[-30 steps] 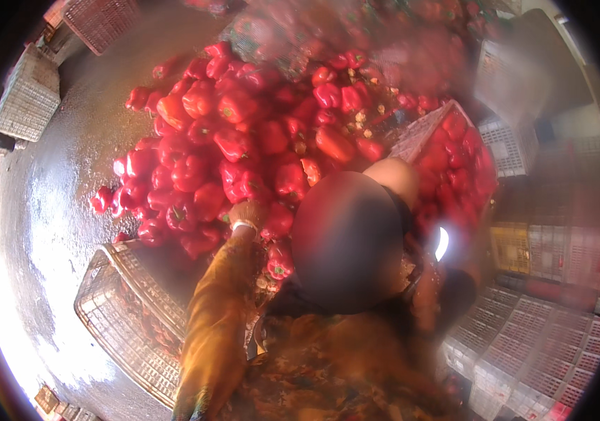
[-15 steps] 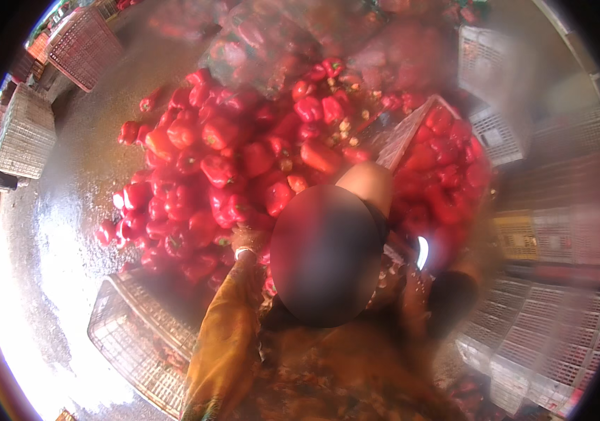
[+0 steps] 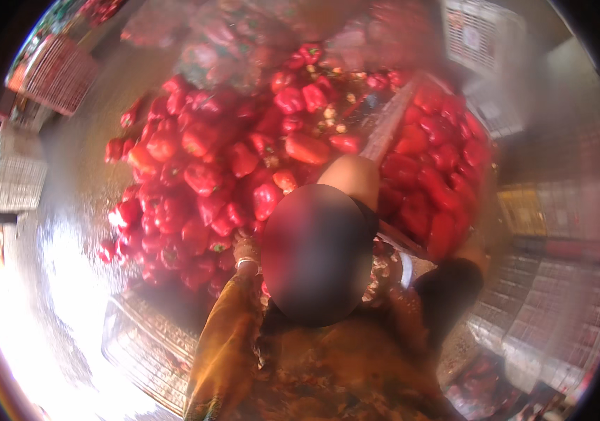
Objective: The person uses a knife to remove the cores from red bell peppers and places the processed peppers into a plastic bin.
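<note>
Left hand [image 3: 246, 247] drawn back from red pepper pile [image 3: 244, 168] toward its near edge. Right-side crate of peppers [image 3: 430, 179] now tipped higher, closer in.

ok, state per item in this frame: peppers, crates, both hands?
red peppers: loose heap on floor
crate of peppers: filled, tilted
empty crate: bare, by the left arm
left hand: at the heap's edge, grip unclear
right hand: mostly hidden, grip unclear

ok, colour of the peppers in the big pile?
Red bell peppers, a few orange-tinged; shows best in the head view, the only one.
</note>
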The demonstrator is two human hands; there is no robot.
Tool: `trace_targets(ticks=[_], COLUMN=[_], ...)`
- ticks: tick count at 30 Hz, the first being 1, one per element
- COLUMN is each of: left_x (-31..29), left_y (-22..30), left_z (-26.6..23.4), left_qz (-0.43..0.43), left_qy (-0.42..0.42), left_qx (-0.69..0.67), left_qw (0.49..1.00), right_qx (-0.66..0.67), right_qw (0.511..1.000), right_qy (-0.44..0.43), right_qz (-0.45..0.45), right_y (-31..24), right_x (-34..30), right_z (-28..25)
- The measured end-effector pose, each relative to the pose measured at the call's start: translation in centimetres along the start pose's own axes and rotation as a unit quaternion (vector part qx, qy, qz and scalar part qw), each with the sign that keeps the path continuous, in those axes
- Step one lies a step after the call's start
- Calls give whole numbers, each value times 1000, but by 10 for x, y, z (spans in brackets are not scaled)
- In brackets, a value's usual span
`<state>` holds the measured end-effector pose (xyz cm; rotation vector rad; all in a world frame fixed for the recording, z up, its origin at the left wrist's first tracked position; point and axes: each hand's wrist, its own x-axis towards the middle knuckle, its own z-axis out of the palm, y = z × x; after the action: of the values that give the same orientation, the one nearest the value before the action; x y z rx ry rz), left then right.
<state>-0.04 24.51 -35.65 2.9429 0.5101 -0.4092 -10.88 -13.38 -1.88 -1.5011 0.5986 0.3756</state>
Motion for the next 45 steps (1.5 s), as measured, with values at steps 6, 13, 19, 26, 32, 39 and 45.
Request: trace_targets(ticks=[6,13,19,26,32,39,45], left_x=[35,-16,-57,-73,-108,-152,-167], left_y=[5,6,25,101,187,243,274], left_z=[0,-77,-197,-327,-375,-379,-335], left_qz=[-8,-76,-109,20,277,337,254], left_qy=[-157,-134,-190,-125,41,-7,-132], left_qx=[-51,-348,-730,-806,-748,-744,-824], left_qw=[986,925,648,578,602,577,488], right_qx=[-68,-111,-231,-241,-271,-313,-361], right_qw=[997,992,960,849,809,797,850], right_qy=[19,8,41,32,98,172,191], right_qz=[-8,-67,-154,-470,-513,-487,-333], right_y=[-33,12,-37,-137,-159,-128,-58], right_x=[-9,-1,-1,14,6,-22,-39], right_z=[16,12,36,98,91,46,20])
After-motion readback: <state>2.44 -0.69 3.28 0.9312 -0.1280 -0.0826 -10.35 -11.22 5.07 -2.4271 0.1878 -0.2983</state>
